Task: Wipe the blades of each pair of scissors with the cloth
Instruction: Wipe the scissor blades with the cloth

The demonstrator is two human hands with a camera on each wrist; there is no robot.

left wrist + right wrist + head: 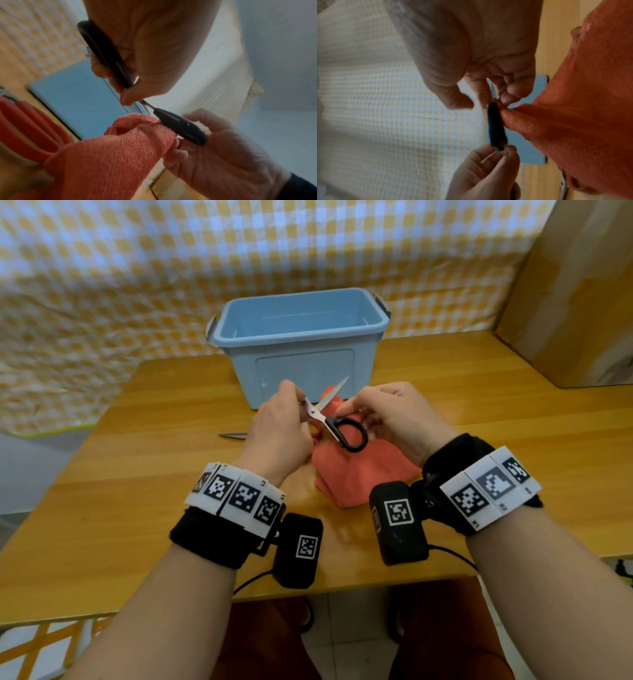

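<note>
**Black-handled scissors held open over the cloth, both hands on them**

Nearest me, at 6 o'clock in the head view, both forearms with marker bands come in over the wooden table [513, 392].

Just beyond the wrists, at centre, the orange-red cloth [363, 470] lies bunched on the table, under and between the hands. From the left wrist camera one fold of it rises up to the fingers of my right hand [394, 419], which pinch it together with the black handle loop; thumb and forefinger are curled, not spread.

My left hand [277, 433] sits at 9 o'clock of the cloth, fingers curled round the other black handle, fingertips pressed close to the pivot.

The black-handled scissors [329, 419] are held clear of the table, blades apart, one bright blade pointing to 1 o'clock towards the bin.

Handling, as I judge it: the scissors are stiff, light and hard-edged, with smooth steel that will slip under a bare finger. Hold by the handles only and let the cloth carry the contact along the blade, spine side first. The cloth is soft, limp terry; it needs bunching to give any pressure.

At 9 o'clock past the left hand, a dark blade tip [233, 435] lies on the table, probably another pair.

Farthest, at 12 o'clock, stands the blue plastic storage bin [301, 354], open-topped.
</note>
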